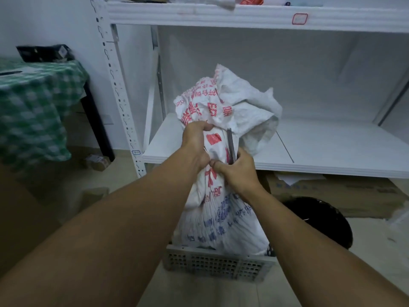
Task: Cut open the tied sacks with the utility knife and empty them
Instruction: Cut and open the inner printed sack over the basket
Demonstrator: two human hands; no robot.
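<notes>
White shelving (pixel 265 16) behind: one sack (pixel 221 213), one knife (pixel 231 145), two hands.

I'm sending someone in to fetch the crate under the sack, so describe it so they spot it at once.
Start at the white metal shelving along the wall; on the floor in front of its lowest shelf stands a white printed sack gripped by two hands. The crate sits right beneath that sack. Unlike the brown cardboard boxes nearby, it is grey plastic with a grid of small holes.

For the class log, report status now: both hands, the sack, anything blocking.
Left hand gripping sack neck. Right hand holds utility knife, blade up against neck. Sack upright in grey crate. No obstruction seen.
</notes>
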